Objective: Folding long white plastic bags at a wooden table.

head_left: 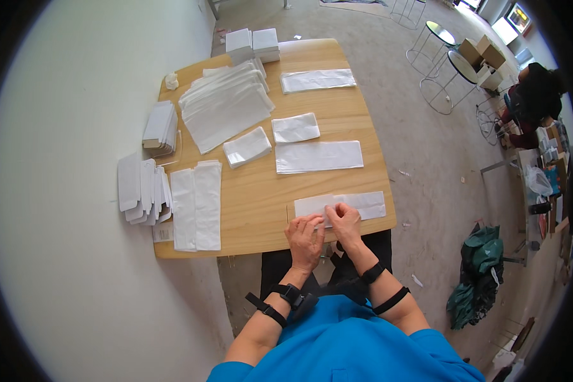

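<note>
A long, folded white sheet (370,202) lies near the front edge of the wooden table. Both hands are on its near side. My right hand (345,226) pinches the sheet near its middle, thumb and forefinger together. Just to the left, my left hand (305,240) has its fingers bent over the near edge and closed on it. Whether the material is paper or thin plastic cannot be told. Farther up lie another long folded sheet (318,157), two shorter folded pieces (296,127) (247,147) and a far folded strip (318,80).
A fanned pile of white sheets (226,108) covers the table's far left. White box stacks (239,46) stand behind it; flattened white cartons (140,184) line the wall side. Round side tables (463,67), a person (535,95) and a green bag (477,267) are to the right.
</note>
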The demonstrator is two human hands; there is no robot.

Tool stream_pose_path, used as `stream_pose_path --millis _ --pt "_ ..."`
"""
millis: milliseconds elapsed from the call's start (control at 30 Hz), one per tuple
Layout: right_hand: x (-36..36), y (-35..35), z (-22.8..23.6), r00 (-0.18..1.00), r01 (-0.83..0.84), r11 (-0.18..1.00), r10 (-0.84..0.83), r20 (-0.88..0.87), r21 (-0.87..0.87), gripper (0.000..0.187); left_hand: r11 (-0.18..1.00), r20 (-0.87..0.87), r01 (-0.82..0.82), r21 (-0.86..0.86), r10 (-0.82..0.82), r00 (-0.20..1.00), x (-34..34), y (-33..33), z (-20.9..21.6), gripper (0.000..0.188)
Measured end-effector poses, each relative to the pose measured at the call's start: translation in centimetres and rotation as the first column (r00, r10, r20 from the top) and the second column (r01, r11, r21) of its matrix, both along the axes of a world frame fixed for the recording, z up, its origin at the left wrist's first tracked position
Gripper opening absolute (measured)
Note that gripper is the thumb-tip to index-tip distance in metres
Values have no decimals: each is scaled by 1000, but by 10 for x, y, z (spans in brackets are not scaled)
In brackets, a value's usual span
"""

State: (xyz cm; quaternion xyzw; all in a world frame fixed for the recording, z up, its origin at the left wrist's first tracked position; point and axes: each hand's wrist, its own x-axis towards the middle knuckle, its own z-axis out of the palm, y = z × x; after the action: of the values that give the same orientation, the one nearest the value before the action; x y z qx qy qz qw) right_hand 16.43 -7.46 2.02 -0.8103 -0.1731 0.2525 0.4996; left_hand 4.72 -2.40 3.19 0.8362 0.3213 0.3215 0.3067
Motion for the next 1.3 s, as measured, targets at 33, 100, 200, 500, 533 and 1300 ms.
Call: stream_pose_path --millis 33,100,200,500,533,1300 --pt "3 -1 1 998 34 999 -32 61 -37 32 999 -28 -40 -11 39 999 0 0 -1 12" --pt "8 -1 -1 994 55 997 -50 95 -51 32 999 -50 -49 -18 48 998 1 6 -7 13" --pt "15 -5 -14 982 64 993 -44 186 -102 30 998 -92 -58 -16 57 994 2 12 -15 13" --pt "17 -5 -26 969 82 980 -37 243 -180 25 999 -129 -51 -12 49 990 -1 23 -34 15" --pt "17 -5 -26 970 80 981 -36 240 -177 25 999 -124 -51 -14 49 991 -2 24 -34 16" --pt "50 -41 -5 895 177 982 -133 425 -67 21 994 -102 59 -91 -68 992 -13 37 -38 27"
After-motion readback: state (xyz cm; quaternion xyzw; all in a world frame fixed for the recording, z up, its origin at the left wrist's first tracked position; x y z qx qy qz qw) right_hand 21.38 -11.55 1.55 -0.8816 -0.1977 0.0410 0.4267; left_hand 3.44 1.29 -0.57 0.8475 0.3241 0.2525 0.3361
